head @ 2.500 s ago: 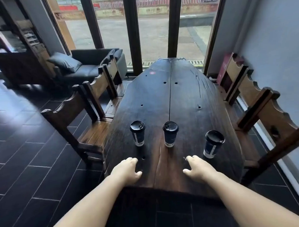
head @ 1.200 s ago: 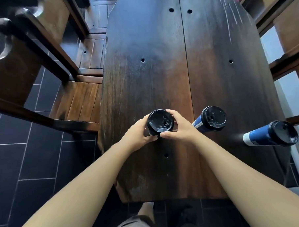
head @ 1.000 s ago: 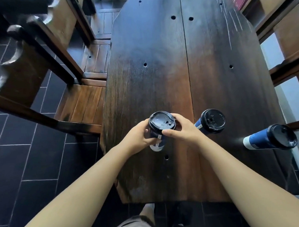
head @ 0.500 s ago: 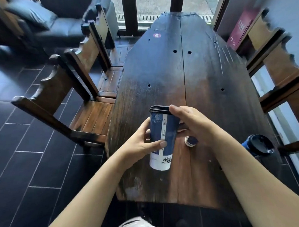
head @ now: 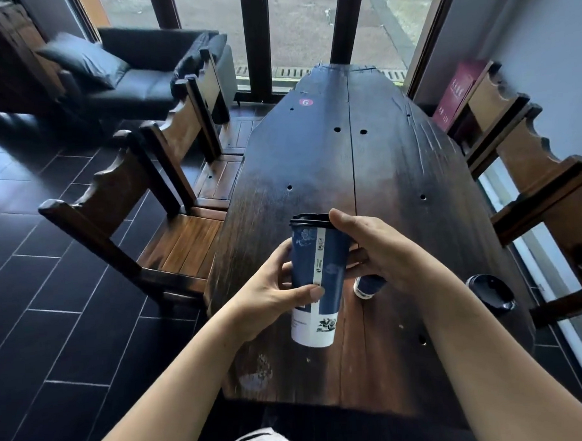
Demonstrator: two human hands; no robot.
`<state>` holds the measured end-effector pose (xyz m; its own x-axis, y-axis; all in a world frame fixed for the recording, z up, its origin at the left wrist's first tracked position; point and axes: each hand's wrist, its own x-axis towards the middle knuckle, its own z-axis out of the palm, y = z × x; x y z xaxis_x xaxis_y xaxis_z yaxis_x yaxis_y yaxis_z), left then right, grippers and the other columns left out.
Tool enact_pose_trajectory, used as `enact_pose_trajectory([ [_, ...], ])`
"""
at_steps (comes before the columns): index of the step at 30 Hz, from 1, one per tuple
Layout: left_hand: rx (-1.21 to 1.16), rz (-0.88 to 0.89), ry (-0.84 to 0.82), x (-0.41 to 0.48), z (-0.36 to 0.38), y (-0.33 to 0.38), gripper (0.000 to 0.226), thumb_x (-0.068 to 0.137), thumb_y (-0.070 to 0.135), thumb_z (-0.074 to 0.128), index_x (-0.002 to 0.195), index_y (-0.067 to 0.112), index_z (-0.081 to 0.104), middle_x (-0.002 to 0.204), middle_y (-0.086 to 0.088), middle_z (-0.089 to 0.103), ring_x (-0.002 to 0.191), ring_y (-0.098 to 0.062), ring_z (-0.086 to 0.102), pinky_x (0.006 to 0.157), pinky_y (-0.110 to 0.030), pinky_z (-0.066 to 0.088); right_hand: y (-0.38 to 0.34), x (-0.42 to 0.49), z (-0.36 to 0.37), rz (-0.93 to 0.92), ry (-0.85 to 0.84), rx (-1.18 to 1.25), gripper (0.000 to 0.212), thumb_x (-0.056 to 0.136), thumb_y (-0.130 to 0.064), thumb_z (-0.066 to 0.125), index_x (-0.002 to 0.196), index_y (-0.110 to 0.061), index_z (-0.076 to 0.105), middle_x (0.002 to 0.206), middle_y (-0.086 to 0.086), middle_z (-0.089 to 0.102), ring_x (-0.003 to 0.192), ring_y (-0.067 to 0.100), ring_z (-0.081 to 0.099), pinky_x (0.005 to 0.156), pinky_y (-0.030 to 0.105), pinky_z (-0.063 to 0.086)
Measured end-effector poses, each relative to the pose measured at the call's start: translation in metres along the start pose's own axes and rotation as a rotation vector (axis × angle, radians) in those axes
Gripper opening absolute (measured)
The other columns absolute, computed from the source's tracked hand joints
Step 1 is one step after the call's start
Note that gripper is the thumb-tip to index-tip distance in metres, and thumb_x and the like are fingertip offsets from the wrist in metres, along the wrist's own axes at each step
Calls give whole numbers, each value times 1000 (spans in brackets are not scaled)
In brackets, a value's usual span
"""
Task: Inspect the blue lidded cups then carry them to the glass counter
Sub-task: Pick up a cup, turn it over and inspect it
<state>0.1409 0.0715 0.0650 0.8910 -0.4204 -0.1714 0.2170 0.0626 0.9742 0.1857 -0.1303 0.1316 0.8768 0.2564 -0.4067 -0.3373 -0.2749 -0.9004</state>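
Note:
A tall blue paper cup with a black lid point(head: 318, 272) is lifted upright above the near end of the dark wooden table point(head: 347, 171). My left hand point(head: 273, 294) grips its lower side, thumb across the front. My right hand point(head: 381, 253) holds its upper right side near the lid. A second blue cup point(head: 367, 285) stands on the table, mostly hidden behind my right hand. A third lidded cup point(head: 491, 295) stands near the table's right edge.
Two wooden chairs point(head: 155, 206) line the table's left side and carved chairs point(head: 541, 182) its right. A black sofa with cushions point(head: 136, 73) sits at the back left by tall windows. A red box point(head: 454, 93) leans at the right wall. Dark tiled floor spreads left.
Both hands took the leftmost cup off the table and raised it upright toward me. My view tilted up from the tabletop to the room.

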Motion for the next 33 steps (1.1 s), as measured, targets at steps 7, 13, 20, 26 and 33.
enact_pose_trajectory([
  [7,10,-28,21,5,-7,-5,84,74,21,82,147,34,41,124,-8,72,112,-27,72,88,-40,60,5,10,2,-24,-19,3,64,89,-61,63,119,-5,63,115,21,74,101,35,75,92,53,61],
  [13,136,-70,78,25,-22,-33,80,79,12,83,144,38,44,129,-6,69,116,-27,70,101,-56,54,34,29,9,-36,26,98,51,83,-40,73,121,-8,63,120,17,73,115,31,70,99,49,57],
  [20,251,-148,198,56,-40,-99,83,72,18,89,138,48,49,118,-6,71,99,-23,76,91,-54,60,95,71,20,9,26,81,73,66,-49,81,128,-17,59,127,9,71,121,25,67,107,52,51],
  [26,317,-176,254,79,-55,-139,84,74,11,89,132,56,49,121,1,69,103,-13,73,92,-50,61,134,103,23,-5,4,-8,83,63,-50,81,137,-22,55,131,-2,68,123,14,64,105,35,52],
  [33,377,-179,218,93,-71,-161,84,75,17,89,137,53,46,124,9,68,111,-16,70,94,-51,60,164,127,24,-7,6,-97,73,72,-42,79,137,-24,52,131,-8,66,125,8,60,107,32,49],
])
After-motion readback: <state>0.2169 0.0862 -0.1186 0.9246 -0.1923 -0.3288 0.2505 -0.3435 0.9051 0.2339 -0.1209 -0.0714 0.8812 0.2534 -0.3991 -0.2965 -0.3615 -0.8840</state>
